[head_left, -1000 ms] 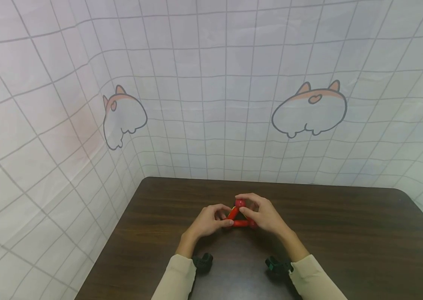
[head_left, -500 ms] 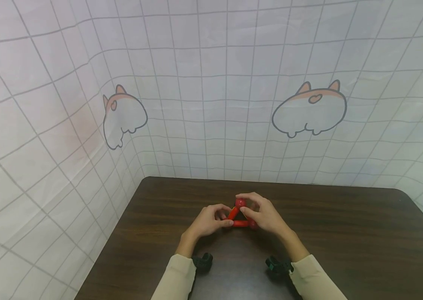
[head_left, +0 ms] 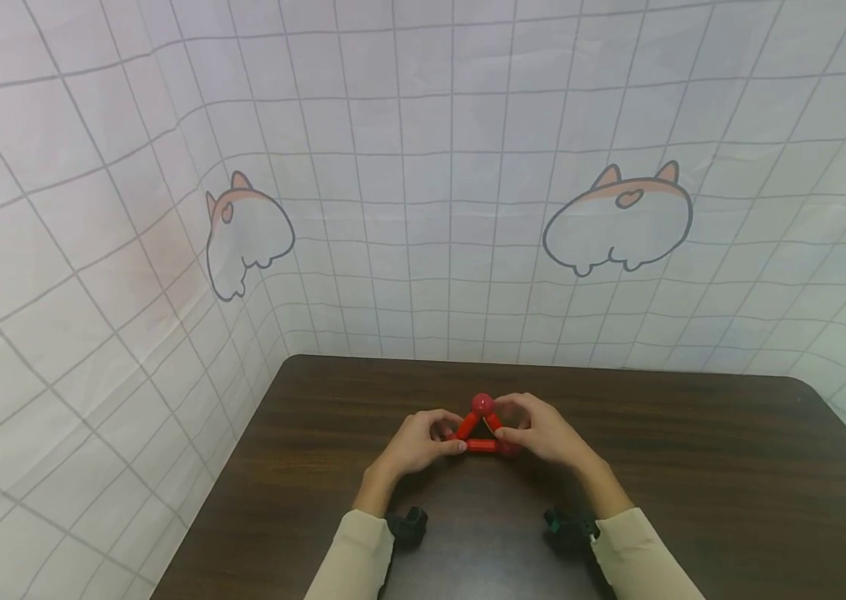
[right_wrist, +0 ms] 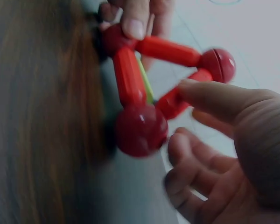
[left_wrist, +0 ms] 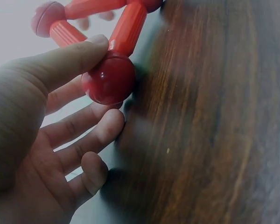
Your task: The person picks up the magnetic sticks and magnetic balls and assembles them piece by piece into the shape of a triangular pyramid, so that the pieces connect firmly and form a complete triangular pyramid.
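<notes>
A triangle of red rods [head_left: 481, 446] joined by red balls stands over the table between both hands. Its top ball [head_left: 483, 405] is uncovered in the head view. My left hand [head_left: 417, 442] holds the left corner, its thumb near the joint of rod and ball [left_wrist: 109, 81] in the left wrist view. The right hand [head_left: 546, 429] pinches the right-hand rod [right_wrist: 173, 103], with the thumb on its near side and a finger behind. Below that thumb shows the lower right ball [right_wrist: 141, 130]. Behind the bottom rod a thin yellow-green strip [right_wrist: 146, 81] is partly hidden.
The dark wood-grain table [head_left: 332, 417] reaches back to a white gridded curtain [head_left: 423, 208] with cartoon animal drawings. Curtain also hangs along the left and right sides. Dark straps with small devices [head_left: 407, 525] sit at both wrists.
My right hand has slid from the top ball down and rightward onto the right-hand rod, uncovering the ball. The left hand keeps its hold, and the triangle has barely shifted.
</notes>
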Tool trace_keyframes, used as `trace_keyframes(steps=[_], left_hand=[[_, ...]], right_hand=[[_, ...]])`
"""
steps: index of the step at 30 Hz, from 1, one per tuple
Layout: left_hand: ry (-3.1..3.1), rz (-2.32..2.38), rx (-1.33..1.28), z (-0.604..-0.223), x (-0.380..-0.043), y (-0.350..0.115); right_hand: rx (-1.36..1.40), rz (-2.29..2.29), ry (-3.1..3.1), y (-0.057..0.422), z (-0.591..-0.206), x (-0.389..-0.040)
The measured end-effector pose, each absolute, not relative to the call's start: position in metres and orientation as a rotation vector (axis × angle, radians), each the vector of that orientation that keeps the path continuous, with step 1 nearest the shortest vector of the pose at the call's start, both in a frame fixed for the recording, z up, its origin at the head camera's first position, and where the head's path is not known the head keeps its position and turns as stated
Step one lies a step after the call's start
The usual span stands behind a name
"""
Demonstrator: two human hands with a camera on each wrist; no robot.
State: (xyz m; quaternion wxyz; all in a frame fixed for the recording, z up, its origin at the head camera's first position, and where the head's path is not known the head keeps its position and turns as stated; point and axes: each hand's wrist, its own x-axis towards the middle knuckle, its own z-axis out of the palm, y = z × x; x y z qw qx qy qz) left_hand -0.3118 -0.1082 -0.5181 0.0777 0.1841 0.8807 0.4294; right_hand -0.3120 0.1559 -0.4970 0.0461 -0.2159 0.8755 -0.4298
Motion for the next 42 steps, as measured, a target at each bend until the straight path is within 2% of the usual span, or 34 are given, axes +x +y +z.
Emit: trace_keyframes(steps=[7, 18, 42], left_hand=[[2.672, 1.288, 0.512, -0.515, -0.309, -0.103], [2.644, 1.266, 0.544, -0.516, -0.31, -0.108], [2.66, 1.276, 0.569, -0.517, -0.31, -0.106]], right_hand=[[-0.696, -1.156, 2.648, 0.171, -0.5, -0.313], [-0.586, -1.201, 2.626, 0.172, -0.506, -0.303], [-0.552, -1.225, 2.665, 0.173, -0.513, -0.302]])
